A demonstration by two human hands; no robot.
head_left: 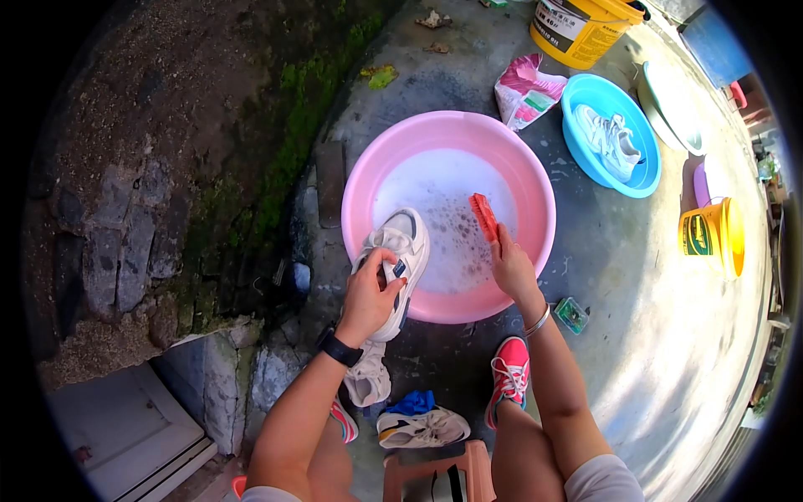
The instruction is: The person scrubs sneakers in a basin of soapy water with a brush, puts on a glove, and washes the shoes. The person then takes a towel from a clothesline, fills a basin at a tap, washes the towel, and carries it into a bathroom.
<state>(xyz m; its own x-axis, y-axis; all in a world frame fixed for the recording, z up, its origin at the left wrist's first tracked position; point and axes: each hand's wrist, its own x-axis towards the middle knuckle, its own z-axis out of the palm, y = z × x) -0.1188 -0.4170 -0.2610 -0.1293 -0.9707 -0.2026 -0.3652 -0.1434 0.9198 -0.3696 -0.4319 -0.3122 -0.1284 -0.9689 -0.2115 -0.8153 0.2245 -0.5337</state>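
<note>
My left hand point(370, 294) is closed around a white sneaker point(410, 237), its toe pointing up over the near left rim of a pink basin point(539, 180). White suds point(435, 180) fill the basin, with darker bubbles at the middle. In my right hand point(510, 263) is a red scrub brush point(483, 216), held above the suds on the right side, apart from the sneaker. Below my left wrist stands another white shoe point(368, 381). A white sneaker point(422, 427) with a blue cloth point(413, 402) beside it lies on the ground between my feet.
Right of the basin, a blue basin point(650, 167) holds white sneakers point(608, 140). A pink and white bag point(527, 92), yellow buckets point(577, 33) and a small green box point(572, 315) stand around. A mossy stone edge point(288, 151) borders the left; a stool point(477, 468) is below me.
</note>
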